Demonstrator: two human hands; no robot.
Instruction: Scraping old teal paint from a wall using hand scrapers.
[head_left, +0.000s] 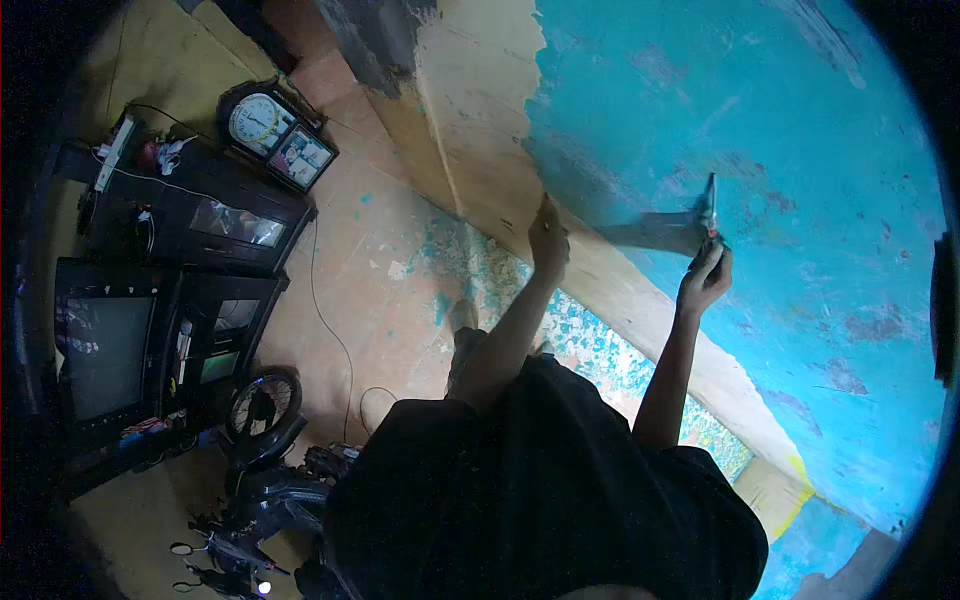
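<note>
My right hand (703, 279) grips a paint scraper (712, 210) by its handle. The scraper's blade is at the turquoise-painted wall (795, 255), and a shadow falls on the wall to its left. Lower on the same wall runs a stripped band of bare cream plaster (637, 281) with a ragged paint edge. My left hand (550, 238) is in front of this band with its fingers curled; whether it holds anything or touches the wall is unclear. Turquoise and white paint flakes (600, 337) litter the floor along the wall's foot, near my feet.
To the left stand a dark cabinet (247, 195) with a television (109, 356) and a pendulum-style wall clock (277, 135). A motorcycle (262, 487) is parked at lower left. A thin cable (319, 307) crosses the tiled floor (360, 247).
</note>
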